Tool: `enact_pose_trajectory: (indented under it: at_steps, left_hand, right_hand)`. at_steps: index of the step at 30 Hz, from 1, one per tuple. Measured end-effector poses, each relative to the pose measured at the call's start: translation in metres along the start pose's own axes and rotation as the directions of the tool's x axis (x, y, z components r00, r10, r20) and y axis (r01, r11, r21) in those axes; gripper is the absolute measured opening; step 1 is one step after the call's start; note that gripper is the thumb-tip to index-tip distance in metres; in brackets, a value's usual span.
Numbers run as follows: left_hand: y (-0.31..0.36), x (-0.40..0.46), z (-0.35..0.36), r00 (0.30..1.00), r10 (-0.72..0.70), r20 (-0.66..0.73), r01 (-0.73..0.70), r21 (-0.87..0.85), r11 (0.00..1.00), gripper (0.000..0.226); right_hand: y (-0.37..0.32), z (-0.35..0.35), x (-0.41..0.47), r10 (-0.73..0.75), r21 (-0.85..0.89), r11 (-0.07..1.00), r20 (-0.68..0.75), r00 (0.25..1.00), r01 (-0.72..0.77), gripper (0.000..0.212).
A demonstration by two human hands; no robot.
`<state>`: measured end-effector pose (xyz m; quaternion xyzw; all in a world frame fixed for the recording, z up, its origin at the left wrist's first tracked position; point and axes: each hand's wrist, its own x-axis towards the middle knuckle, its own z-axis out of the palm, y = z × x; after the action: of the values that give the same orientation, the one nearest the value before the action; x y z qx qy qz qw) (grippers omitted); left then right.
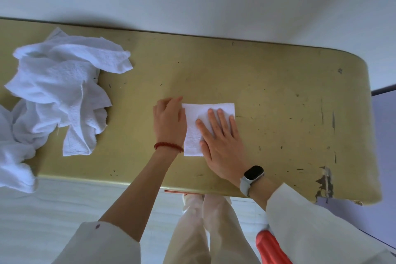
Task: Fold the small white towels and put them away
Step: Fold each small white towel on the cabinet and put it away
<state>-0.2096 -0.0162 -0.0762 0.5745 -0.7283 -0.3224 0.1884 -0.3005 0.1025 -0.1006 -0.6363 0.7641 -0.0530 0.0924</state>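
White terry cloth, a small folded square towel (209, 111), lies mid-table on the scuffed yellow-olive tabletop (278, 96). Your right hand (220, 139) presses flat on it, fingers straight; your left hand (170, 121) rests relaxed against its left edge. Unfolded white towels (62, 92) are heaped far left.

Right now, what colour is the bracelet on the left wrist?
Red: a string of red beads, the bracelet shows clearly in the head view.
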Motion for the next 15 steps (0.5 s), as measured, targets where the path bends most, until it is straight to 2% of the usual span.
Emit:
enact_pose_trajectory:
  at_steps: [1,3,6,8,10,13,15]
  left_hand:
    - [-0.006,-0.006,0.0,0.988,0.154,-0.027,-0.151,0.092,0.984,0.033]
    - [-0.018,-0.018,-0.002,0.925,0.38,0.013,-0.37,0.263,0.891,0.038]
    - [-0.03,-0.028,0.001,0.822,0.527,0.214,-0.567,0.394,0.724,0.041]
    - [-0.035,-0.029,0.005,0.805,0.501,0.318,-0.593,0.446,0.67,0.046]
    - [-0.036,-0.028,0.005,0.825,0.411,0.387,-0.562,0.498,0.661,0.053]
    - [-0.039,-0.025,0.005,0.827,0.338,0.449,-0.555,0.556,0.619,0.062]
    - [-0.041,-0.022,0.004,0.82,0.345,0.456,-0.567,0.566,0.599,0.066]
  right_hand:
    - [-0.001,-0.003,0.0,0.006,0.037,0.999,-0.038,0.999,-0.005,0.048]
    - [0.0,-0.01,0.002,0.008,0.098,0.995,-0.136,0.991,0.006,0.045]
    - [0.004,-0.017,0.01,0.03,0.054,0.998,-0.18,0.983,-0.021,0.046]
    - [0.007,-0.014,0.016,0.06,-0.022,0.998,-0.121,0.991,-0.063,0.047]
    - [0.013,-0.008,0.018,0.079,-0.071,0.994,-0.042,0.996,-0.082,0.049]
    - [0.022,-0.003,0.018,0.081,-0.112,0.991,0.029,0.996,-0.077,0.052]
    - [0.023,-0.003,0.019,0.073,-0.123,0.99,0.043,0.996,-0.067,0.053]
